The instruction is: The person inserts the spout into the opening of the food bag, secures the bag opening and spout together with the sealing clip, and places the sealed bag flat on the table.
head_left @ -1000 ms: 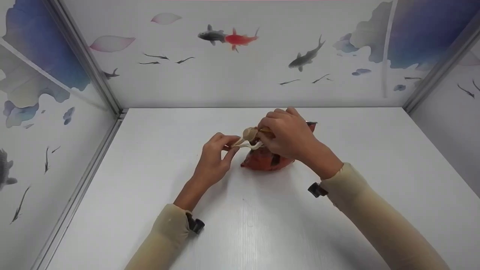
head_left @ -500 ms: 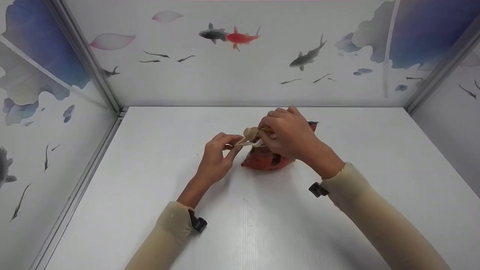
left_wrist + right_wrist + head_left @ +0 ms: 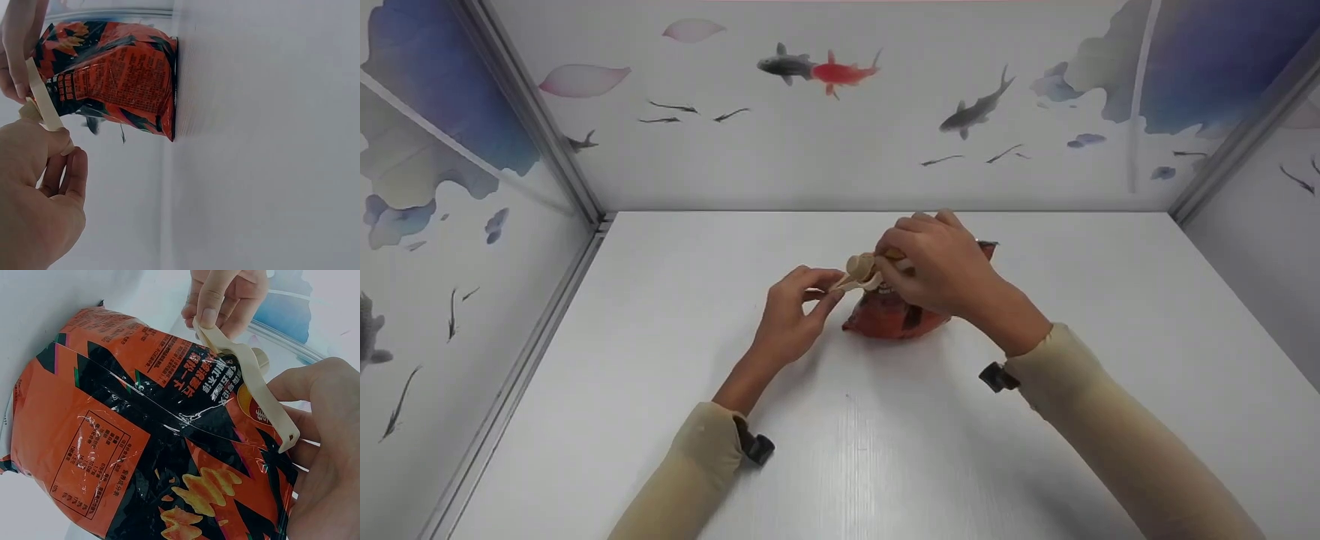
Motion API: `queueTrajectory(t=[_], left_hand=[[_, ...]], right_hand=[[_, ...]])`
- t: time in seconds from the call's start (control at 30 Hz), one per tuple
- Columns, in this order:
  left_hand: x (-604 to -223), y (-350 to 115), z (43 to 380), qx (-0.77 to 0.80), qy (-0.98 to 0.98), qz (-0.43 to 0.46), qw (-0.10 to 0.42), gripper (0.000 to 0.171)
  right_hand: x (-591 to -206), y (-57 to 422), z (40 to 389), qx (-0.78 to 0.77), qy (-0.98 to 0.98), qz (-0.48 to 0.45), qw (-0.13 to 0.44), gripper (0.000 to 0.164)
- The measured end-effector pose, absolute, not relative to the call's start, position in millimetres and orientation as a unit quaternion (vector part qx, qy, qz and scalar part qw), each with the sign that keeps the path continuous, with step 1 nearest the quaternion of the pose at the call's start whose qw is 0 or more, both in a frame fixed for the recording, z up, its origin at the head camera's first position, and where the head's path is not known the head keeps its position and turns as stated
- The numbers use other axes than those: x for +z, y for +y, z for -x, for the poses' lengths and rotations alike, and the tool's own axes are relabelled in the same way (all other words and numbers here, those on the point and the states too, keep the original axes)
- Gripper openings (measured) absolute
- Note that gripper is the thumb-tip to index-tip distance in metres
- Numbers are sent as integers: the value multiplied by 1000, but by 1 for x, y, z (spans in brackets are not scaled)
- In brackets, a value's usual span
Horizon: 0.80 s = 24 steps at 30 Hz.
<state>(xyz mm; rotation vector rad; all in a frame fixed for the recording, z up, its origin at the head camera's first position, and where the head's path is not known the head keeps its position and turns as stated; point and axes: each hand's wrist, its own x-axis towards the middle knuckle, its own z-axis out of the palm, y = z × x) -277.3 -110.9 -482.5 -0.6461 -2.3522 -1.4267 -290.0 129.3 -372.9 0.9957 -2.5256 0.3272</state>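
Note:
An orange-and-black chip bag (image 3: 896,319) stands on the table, printed with yellow chips in the right wrist view. Across its top lies a cream plastic bag clip (image 3: 256,385) with a short round spout (image 3: 859,266) on it. My left hand (image 3: 793,315) pinches one end of the clip between thumb and fingertips, left of the bag. My right hand (image 3: 937,262) grips the bag's upper part from above, its fingers close by the spout. In the right wrist view the clip's far end, with a small hole, lies beside my right fingers (image 3: 306,422), which are partly hidden behind the bag.
The white table (image 3: 840,450) ends at a back wall (image 3: 840,172) printed with fish. A metal-framed side panel (image 3: 427,300) stands at the left, another panel (image 3: 1275,247) at the right. Each sleeve cuff carries a small black camera (image 3: 997,376).
My left hand has moved slightly right, towards the bag. The clip's two strips, visibly apart a second ago, now lie closer together. My right hand has stayed nearly still on the bag.

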Motion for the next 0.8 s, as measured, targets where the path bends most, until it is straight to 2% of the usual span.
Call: queueTrajectory(t=[0.4, 0.67, 0.8], left_hand=[[-484, -112, 278, -513, -822, 208, 136, 24], [-485, -111, 279, -526, -815, 208, 128, 23], [-484, -109, 278, -526, -814, 208, 130, 22]], right_hand=[[-370, 134, 291, 137, -902, -356, 201, 19], [-362, 144, 290, 128, -908, -343, 205, 49], [-360, 147, 290, 129, -916, -332, 183, 43]])
